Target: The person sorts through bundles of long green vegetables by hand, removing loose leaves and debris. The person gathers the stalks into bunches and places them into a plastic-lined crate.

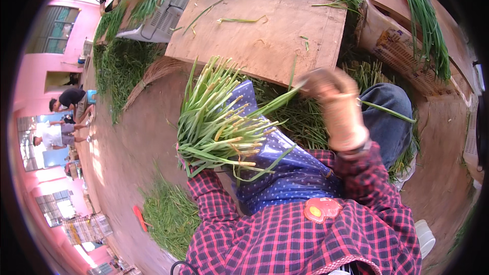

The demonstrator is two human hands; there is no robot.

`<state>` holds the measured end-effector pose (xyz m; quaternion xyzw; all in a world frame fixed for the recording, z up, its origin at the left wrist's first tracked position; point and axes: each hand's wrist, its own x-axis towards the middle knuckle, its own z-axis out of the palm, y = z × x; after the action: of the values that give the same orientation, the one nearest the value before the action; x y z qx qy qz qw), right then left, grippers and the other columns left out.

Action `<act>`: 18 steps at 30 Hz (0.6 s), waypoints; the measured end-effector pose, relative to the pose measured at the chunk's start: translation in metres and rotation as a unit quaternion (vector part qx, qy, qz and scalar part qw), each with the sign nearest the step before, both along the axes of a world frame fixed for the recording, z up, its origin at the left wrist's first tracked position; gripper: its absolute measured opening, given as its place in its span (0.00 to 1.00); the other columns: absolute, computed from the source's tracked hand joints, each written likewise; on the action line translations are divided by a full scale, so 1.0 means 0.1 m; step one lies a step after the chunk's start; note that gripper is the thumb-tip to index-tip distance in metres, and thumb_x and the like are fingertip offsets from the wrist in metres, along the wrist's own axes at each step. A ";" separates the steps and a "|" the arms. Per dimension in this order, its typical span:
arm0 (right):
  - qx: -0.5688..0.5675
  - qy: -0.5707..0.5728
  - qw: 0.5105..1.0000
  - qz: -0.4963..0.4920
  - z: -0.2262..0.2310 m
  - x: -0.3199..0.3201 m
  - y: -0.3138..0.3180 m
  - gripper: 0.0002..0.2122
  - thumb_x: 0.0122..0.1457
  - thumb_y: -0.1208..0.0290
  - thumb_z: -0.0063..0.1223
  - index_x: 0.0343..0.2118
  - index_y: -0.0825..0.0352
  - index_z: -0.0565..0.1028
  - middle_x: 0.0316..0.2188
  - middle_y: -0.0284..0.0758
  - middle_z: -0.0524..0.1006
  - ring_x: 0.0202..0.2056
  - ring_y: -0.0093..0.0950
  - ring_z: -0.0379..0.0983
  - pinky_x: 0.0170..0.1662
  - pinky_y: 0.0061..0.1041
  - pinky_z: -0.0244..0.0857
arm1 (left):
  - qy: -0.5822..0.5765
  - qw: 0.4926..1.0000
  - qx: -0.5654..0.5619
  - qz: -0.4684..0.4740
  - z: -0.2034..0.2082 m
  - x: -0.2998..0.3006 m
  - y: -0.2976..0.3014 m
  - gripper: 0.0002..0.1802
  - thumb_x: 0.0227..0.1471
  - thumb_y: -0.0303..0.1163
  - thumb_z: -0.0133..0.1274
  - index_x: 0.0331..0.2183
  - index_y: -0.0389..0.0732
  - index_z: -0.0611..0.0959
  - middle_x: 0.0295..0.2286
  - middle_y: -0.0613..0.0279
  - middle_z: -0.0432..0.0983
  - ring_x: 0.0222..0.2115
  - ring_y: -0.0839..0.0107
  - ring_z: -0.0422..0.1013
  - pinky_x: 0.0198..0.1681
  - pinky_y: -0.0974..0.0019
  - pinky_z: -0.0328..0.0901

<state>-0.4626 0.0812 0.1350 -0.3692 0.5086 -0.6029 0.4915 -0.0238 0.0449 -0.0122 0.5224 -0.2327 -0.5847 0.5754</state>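
A thick bunch of garlic chives (219, 117), pale cut ends pointing right, rises from my left hand, which is almost wholly covered by the leaves. My left sleeve (216, 196) leads up to the bunch from below. Right of it, my right hand (331, 91) is raised and smeared by motion. Its fingers seem closed on a few long green leaves (277, 102) that stretch toward the bunch. Another green stalk (389, 112) sticks out beyond the right wrist. A blue dotted apron (285, 165) lies over my lap beneath the bunch.
A wooden board (260, 25) with stray leaves stands ahead. Heaps of greens lie on the floor, left (170, 219) and beneath the board. A red-handled tool (139, 218) rests by the left heap. At right, a crate (407, 56) carries chives (428, 25). People (76, 104) are far left.
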 end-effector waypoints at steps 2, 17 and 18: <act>-0.026 0.099 0.990 -0.098 0.11 -0.40 0.07 0.06 0.60 0.75 0.50 0.34 0.68 0.79 0.27 0.30 0.76 0.31 0.18 0.70 0.37 0.18 0.64 | 0.000 1.000 0.000 0.007 -0.02 0.03 0.04 0.25 0.60 0.48 0.39 0.41 0.38 0.80 0.39 0.53 0.79 0.37 0.58 0.75 0.42 0.50 0.72; 0.013 0.209 0.951 0.229 -0.11 0.33 0.00 0.11 0.57 0.62 0.55 0.33 0.66 0.78 0.26 0.44 0.77 0.30 0.39 0.77 0.35 0.33 0.69 | -0.002 1.000 0.009 0.011 -0.03 0.03 0.11 0.25 0.61 0.49 0.39 0.41 0.38 0.81 0.39 0.53 0.79 0.37 0.58 0.75 0.42 0.49 0.72; 0.031 0.215 0.958 0.187 -0.12 0.21 0.04 0.09 0.57 0.65 0.55 0.33 0.66 0.78 0.27 0.44 0.78 0.30 0.35 0.77 0.35 0.32 0.69 | 0.000 1.000 0.008 0.008 -0.03 0.01 0.09 0.25 0.61 0.49 0.39 0.41 0.39 0.81 0.39 0.53 0.79 0.37 0.58 0.75 0.42 0.49 0.72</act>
<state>-0.4415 0.0847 0.1232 -0.5635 0.5423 -0.3903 0.4859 -0.0229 0.0539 -0.0156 0.5286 -0.2239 -0.5819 0.5761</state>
